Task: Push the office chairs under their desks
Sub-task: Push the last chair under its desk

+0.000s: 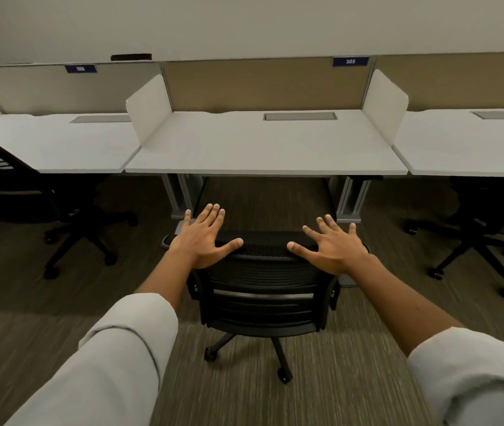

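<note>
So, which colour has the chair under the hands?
Black chair, with a mesh-like back; head view.

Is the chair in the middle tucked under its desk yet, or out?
Out. The middle chair stands on open carpet short of the desk; bare floor shows under the desk.

- Centre chair (263, 290): black, mesh-patterned back.
- Bench (263, 149): white top, grey legs.
- Partition panel (263, 84): tan.
- Number plate (350, 61): dark blue, white digits.
- Carpet (321, 379): brown-grey, fine stripes.
- Sleeves (115, 364): pale grey.

left chair (14, 186) cut by frame edge, seat under desk (60, 149)
</note>
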